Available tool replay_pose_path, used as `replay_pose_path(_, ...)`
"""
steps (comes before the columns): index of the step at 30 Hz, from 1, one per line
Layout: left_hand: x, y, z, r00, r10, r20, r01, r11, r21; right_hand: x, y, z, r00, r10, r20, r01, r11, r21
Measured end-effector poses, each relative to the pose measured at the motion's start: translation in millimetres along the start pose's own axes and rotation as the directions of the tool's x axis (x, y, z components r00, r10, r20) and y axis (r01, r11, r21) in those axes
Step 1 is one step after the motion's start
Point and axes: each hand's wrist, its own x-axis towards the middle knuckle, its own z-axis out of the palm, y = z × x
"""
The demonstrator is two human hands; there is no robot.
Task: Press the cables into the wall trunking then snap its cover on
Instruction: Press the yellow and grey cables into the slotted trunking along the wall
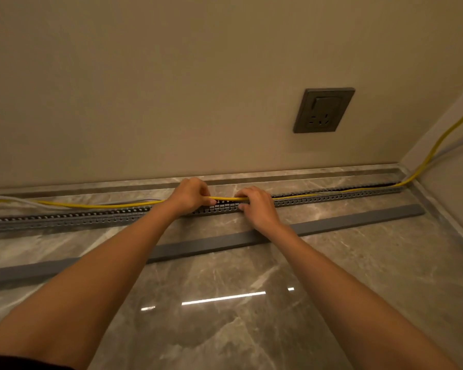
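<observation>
Between both hands, left [189, 194] and right [257, 205], gripped yellow cable [226, 199] spans the trunking [332, 200].

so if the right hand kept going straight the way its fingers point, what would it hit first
The right hand points up-left toward the wall, its grip on the yellow cable over the slotted trunking. Going on, it would probably meet the trunking's far side, then the base of the wall; depth is unclear here.

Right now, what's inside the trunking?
Right of the hands, the yellow cable lies inside the trunking. Left of them it is still outside. The hands cover the middle.
</observation>
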Motion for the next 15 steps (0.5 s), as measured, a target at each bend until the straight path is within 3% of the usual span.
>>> replay_pose_path(10,1.7,-10.6,1.7,0.976,0.207,-0.076,-0.199,0.975,0.098,3.1,-4.3,0.2,0.994,0.092,-0.062,-0.088,0.994,0.066)
replay_pose_path(15,-2.8,-8.4,6.4,0.976,0.190,-0.104,-0.180,0.978,0.103,3.2,-3.8,1.7,0.995,0.077,-0.057,-0.074,0.996,0.051)
